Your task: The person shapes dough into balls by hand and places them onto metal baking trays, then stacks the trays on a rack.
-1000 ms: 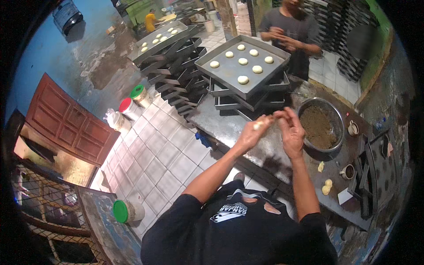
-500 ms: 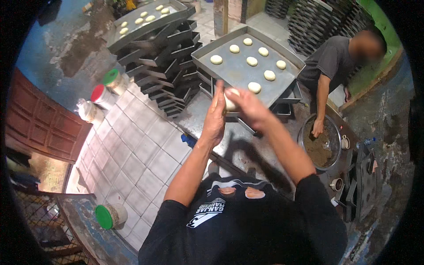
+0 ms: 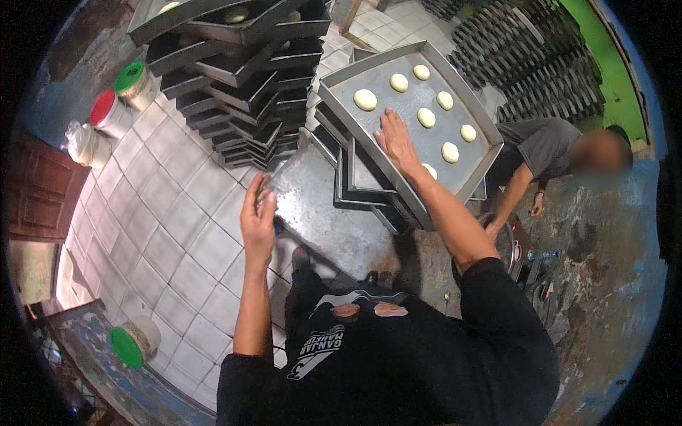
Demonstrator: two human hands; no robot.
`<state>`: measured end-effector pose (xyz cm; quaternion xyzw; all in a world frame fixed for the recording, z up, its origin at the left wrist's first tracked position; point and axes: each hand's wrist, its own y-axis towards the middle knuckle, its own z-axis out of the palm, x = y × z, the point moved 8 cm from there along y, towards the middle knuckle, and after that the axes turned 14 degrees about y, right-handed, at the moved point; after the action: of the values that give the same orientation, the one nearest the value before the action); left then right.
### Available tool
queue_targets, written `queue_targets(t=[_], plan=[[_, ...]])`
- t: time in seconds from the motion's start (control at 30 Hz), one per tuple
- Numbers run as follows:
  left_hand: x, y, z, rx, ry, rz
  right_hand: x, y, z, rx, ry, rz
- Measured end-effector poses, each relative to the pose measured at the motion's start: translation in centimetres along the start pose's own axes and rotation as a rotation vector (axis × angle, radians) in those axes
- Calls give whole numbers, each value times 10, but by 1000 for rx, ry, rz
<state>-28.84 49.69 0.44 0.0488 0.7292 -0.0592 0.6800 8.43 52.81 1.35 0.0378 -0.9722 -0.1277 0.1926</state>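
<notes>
My right hand [image 3: 399, 148] lies palm down over the metal baking tray [image 3: 474, 190], its fingers stretched out flat. Several pale, round dough balls sit spaced in rows around it, the nearest being a dough ball [image 3: 365, 99] by the tray's left corner and another dough ball [image 3: 426, 117] beside my fingers. Whatever is under my palm is hidden. Off to the left of the tray, my left hand [image 3: 257, 224] is raised with nothing in it, fingers apart and slightly bent.
Under the tray are more stacked trays [image 3: 362, 177] on a metal tabletop [image 3: 323, 231]. A tall crisscrossed tray stack [image 3: 241, 92] stands far left. Lidded tubs [image 3: 114, 113] line the tiled surface [image 3: 192, 234]. A co-worker [image 3: 543, 149] bends at the right over a partly hidden basin [image 3: 504, 245].
My hands have parted. The right moved from around a dough ball down onto the tray; the left moved away left, empty. The view has shifted too.
</notes>
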Motion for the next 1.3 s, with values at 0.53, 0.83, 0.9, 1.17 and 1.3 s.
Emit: queue_targets(t=[0.53, 0.83, 0.9, 1.17, 1.3], plan=[[-44, -46, 162, 121, -71, 128, 52, -41, -148, -191, 943, 88], [32, -120, 357, 584, -261, -554, 89, -380, -135, -53, 1315, 412], [29, -112, 371, 481, -381, -562, 76, -419, -137, -141, 1447, 476], [-5, -121, 343, 212, -244, -451, 12, -482, -166, -366, 1521, 562], [-6, -119, 339, 188, -172, -367, 2, -461, -190, -330, 1462, 452]])
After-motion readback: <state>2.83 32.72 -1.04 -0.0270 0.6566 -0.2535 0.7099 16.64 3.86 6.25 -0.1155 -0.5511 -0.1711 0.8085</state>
